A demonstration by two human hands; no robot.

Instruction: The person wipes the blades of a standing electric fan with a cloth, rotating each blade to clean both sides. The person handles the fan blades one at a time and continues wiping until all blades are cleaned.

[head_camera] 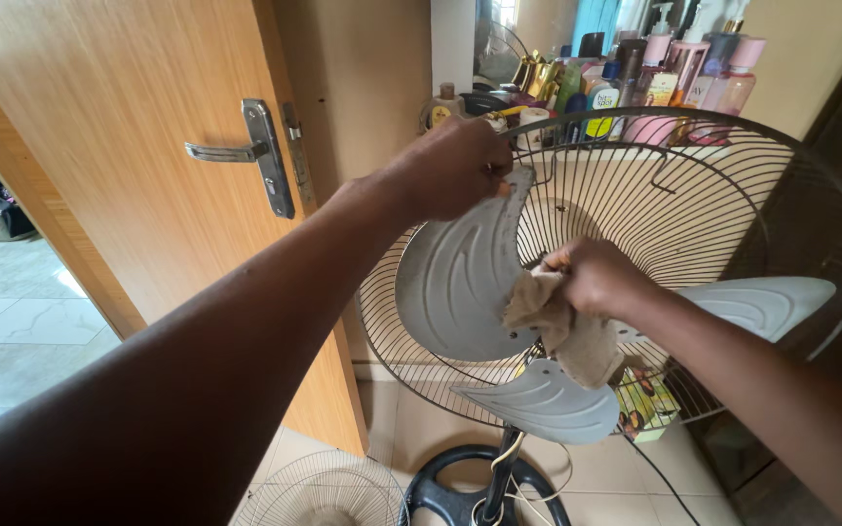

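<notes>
1. The left hand (450,166) has its grip closed on the top tip of the upper fan blade (460,278), holding it against the wire guard (694,209).
2. The right hand (596,278) has its grip closed around a tan cloth (567,326), pressed at the hub where the blades meet.
3. The fan stands on the floor beside a wooden door (129,146); the loose front guard (324,492) lies near its dark base (445,497).
4. Bottles (655,68) crowd the shelf behind.

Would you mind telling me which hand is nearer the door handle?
Left hand, gripping a fan blade tip right of the handle; right hand is farther, holding a cloth.
</notes>
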